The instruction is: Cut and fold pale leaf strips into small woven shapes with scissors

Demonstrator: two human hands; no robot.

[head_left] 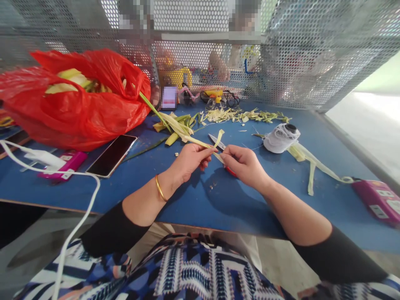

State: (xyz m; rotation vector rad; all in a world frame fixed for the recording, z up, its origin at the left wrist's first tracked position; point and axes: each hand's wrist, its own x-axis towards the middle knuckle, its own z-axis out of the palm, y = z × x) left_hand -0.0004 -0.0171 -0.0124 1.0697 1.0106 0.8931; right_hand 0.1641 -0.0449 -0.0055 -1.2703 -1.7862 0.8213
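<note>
My left hand (194,160) is closed in a pinch on a pale yellow-green husk-like leaf strip (200,142). The strip runs back from my fingers toward the pile, and one end curls up above them. At the strip's near end, my right hand (243,164) pinches it between thumb and fingers. Scissors (218,141) lie on the table behind and under my right hand, their red handle partly hidden by it. Just beyond my left hand are loose pale leaves and stalks (184,123). To the right of my hands, a cone of white thread (278,138) lies on its side.
A red plastic bag (103,112) of leaves fills the back left. Before it are a dark phone (113,156), a magenta box (64,166) and a white cable (90,204). Plant scraps (246,115) line the back by a perforated metal screen (206,54). Another magenta box (378,200) sits right.
</note>
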